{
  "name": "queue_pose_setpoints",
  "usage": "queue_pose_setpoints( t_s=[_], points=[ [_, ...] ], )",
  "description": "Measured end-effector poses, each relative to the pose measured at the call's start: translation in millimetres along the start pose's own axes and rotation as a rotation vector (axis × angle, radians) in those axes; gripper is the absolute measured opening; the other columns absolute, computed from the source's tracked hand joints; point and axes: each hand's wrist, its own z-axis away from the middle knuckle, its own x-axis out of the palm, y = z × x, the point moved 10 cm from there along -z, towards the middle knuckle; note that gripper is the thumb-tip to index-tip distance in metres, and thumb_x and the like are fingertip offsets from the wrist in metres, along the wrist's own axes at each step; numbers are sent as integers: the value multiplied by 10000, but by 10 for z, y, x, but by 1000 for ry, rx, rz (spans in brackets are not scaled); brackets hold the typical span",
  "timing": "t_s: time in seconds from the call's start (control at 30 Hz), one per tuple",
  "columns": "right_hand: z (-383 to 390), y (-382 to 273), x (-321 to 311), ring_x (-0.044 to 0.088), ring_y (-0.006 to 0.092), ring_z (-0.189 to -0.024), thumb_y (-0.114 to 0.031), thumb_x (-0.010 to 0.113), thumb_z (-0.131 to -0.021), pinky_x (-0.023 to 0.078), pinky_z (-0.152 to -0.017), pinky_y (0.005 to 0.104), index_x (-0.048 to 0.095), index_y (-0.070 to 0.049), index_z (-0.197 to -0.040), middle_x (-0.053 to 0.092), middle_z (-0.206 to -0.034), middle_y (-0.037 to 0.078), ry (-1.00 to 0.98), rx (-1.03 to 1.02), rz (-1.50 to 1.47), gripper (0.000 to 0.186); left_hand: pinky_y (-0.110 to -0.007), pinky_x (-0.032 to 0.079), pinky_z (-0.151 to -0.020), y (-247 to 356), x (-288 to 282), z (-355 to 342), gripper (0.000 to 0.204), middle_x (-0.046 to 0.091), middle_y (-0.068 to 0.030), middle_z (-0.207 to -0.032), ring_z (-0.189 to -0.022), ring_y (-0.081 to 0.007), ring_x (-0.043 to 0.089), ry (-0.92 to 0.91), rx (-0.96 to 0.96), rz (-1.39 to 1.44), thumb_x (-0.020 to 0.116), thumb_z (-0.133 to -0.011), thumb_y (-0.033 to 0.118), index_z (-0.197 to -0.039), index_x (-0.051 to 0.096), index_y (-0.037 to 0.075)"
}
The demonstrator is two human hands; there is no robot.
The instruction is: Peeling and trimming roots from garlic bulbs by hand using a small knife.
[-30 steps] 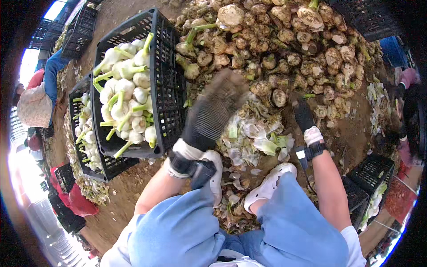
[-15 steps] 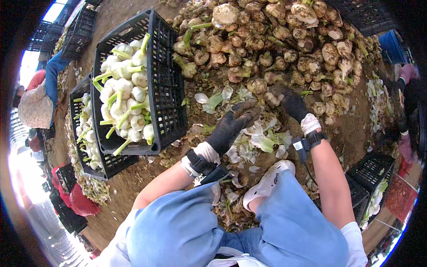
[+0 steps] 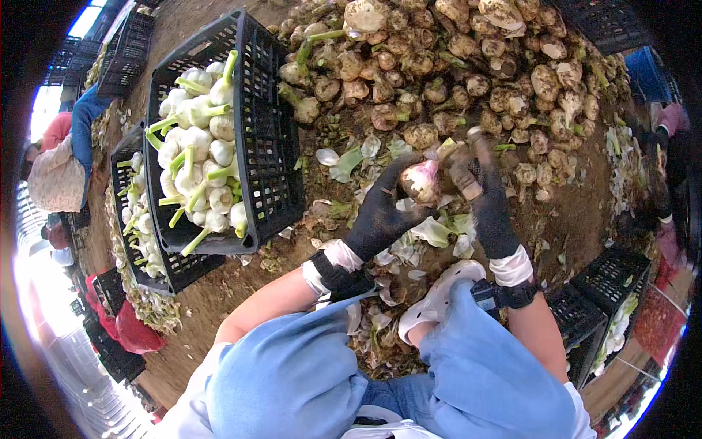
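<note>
My left hand (image 3: 384, 216), in a black glove with a white cuff, is closed around a garlic bulb (image 3: 422, 181). Purple-white skin shows on the bulb's upper part, with brown, dirty skin lower down. A short pale stem points up and right from it, blurred. Just right of the bulb is my right hand (image 3: 491, 212), gloved the same way, fingers stretched upward and thumb apart from them. I see nothing held in it. Loose peeled garlic skins (image 3: 431, 233) lie on the soil beneath both hands.
A heap of dirty, unpeeled garlic (image 3: 439, 69) spreads ahead. At left, a tilted black crate (image 3: 267, 139) holds clean white bulbs with green stems; another crate (image 3: 186, 274) sits behind it. Black crates (image 3: 610, 282) stand at lower right. Other people (image 3: 62, 172) work at both sides.
A garlic bulb is now in my left hand, which was empty. My right hand has drawn back from the heap's near edge, and its fingers now point upward beside the bulb.
</note>
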Motion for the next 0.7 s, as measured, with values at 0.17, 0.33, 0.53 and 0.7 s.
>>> queue_pose_setpoints(
  t_s=[0.17, 0.33, 0.53, 0.7],
  points=[
    [57, 6, 162, 632, 245, -913, -246, 674, -911, 488, -861, 342, 620, -15, -1082, 660, -1013, 121, -164, 69, 345, 293, -409, 394, -1059, 304, 69, 29, 719, 520, -154, -1357, -1278, -297, 493, -46, 126, -564, 779, -748, 180, -1377, 451, 64],
    [103, -21, 185, 638, 203, -921, -258, 681, -908, 494, -850, 333, 643, -11, -1034, 674, -984, 84, -208, 130, 150, 280, -397, 353, -1101, 270, -19, 23, 797, 468, -134, -1443, -1327, -253, 448, -79, 49, -319, 782, -750, 184, -1437, 401, 53],
    [117, -81, 241, 609, 128, -875, -253, 658, -928, 485, -804, 306, 652, 7, -1084, 681, -962, 61, -245, 66, 231, 303, -381, 364, -1092, 208, -41, 36, 931, 435, -155, -1470, -1313, -224, 458, -114, 25, -358, 780, -735, 160, -1511, 275, 61],
    [151, 184, 198, 619, 154, -892, -249, 633, -948, 488, -822, 323, 649, 16, -1112, 683, -987, 78, -281, 214, 136, 312, -388, 436, -1021, 199, -90, 38, 903, 528, -162, -1380, -1210, -268, 562, -103, 50, -205, 722, -793, 195, -1527, 217, 54]
  ],
)
